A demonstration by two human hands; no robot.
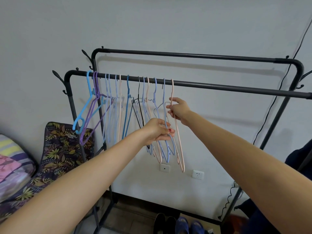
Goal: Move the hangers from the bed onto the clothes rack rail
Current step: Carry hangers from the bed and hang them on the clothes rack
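Observation:
A dark clothes rack has a front rail (219, 86) and a higher back rail (185, 54). Several thin hangers in blue, purple, pale blue, pink and black hang on the left half of the front rail (118, 92). My right hand (179, 109) pinches the neck of the rightmost pink hanger (179, 146), whose hook is over the rail. My left hand (157, 131) grips the lower bars of the pale blue and pink hangers (166, 149) just left of it.
A bed with striped bedding (11, 166) and a leaf-patterned dark cushion (59, 149) lies at lower left. Shoes (179, 225) stand under the rack. Wall sockets (197, 174) and a black cable (273, 102) are behind. Dark clothing (302, 159) hangs at right.

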